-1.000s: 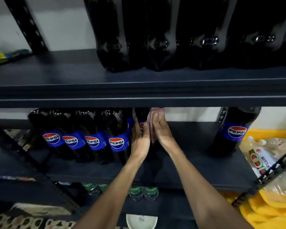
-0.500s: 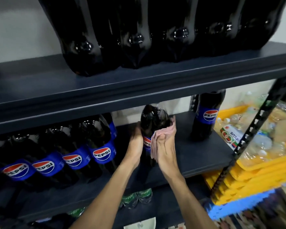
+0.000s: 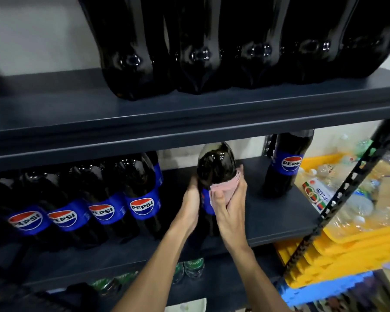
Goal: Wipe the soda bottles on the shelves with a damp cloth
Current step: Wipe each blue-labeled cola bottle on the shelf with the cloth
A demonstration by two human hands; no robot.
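On the far left of the dark grey middle shelf [image 3: 268, 221] stands a row of dark plastic Pepsi bottles [image 3: 103, 211] with blue labels, shoulder to shoulder, the rightmost one just beside the person's left arm. Above them, the dark grey upper shelf [image 3: 189, 113] carries a line of large black-looking soda bottles [image 3: 131, 41], of which only the lower bodies show.

The left hand [image 3: 190, 203] reaches in from below and lies against the left side of a dark plastic cola bottle [image 3: 215, 163] with a blue label. Its palm is on the bottle wall and its fingers wrap round towards the back, where they are hidden. This bottle stands on the middle shelf in the gap between the row and a lone bottle further right, leaning slightly with its shoulder up near the edge of the upper shelf; its cap cannot be seen.

A small pink cloth [image 3: 225, 188] is pressed to the bottle's front and right side, just above the label. The right hand [image 3: 231, 210] holds it there: the thumb pins the cloth against the front, and the fingers curl round the right side over the fabric.

Well apart to the right, a single upright Pepsi bottle [image 3: 286, 163] stands near the shelf's back corner. Beyond it runs a black perforated metal post [image 3: 347, 188], and behind that lie stacked yellow plastic trays [image 3: 347, 242] with clear plastic bottles [image 3: 358, 208] heaped on top.

On the shelf below, near the arms, green-capped bottles [image 3: 189, 269] show.
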